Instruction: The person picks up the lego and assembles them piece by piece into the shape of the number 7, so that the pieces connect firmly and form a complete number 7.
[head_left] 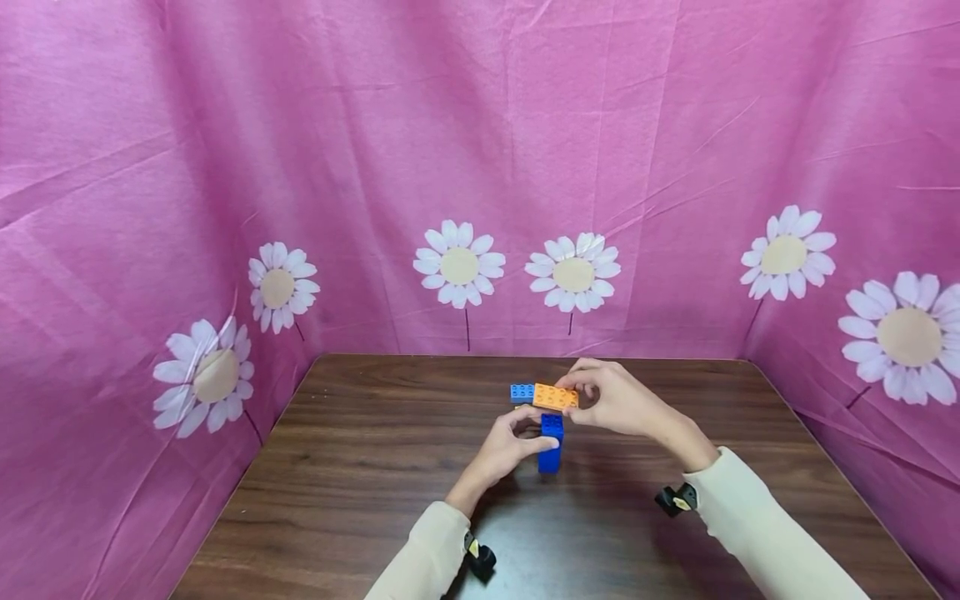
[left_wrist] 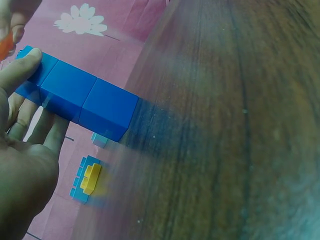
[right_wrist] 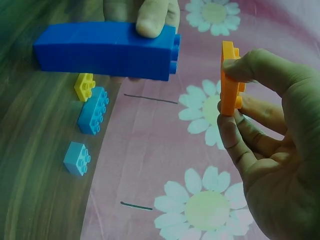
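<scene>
My left hand (head_left: 501,452) grips a tower of dark blue building bricks (head_left: 549,460) near its top, thumb on the near side and fingers behind. The tower stands upright on the table, its studs facing up, and the left wrist view shows three bricks (left_wrist: 68,87) joined in it. Between thumb and fingertips my right hand (head_left: 621,400) pinches a flat orange brick (head_left: 553,397). This orange brick (right_wrist: 230,80) is held above the tower's studded top, with a gap between them in the right wrist view.
Behind the tower, a mid-blue brick (right_wrist: 92,112), a small yellow brick (right_wrist: 84,89) and a light blue brick (right_wrist: 77,159) lie on the wooden table (head_left: 360,467). A pink cloth (head_left: 390,167) with white flowers hangs around the table's back and sides.
</scene>
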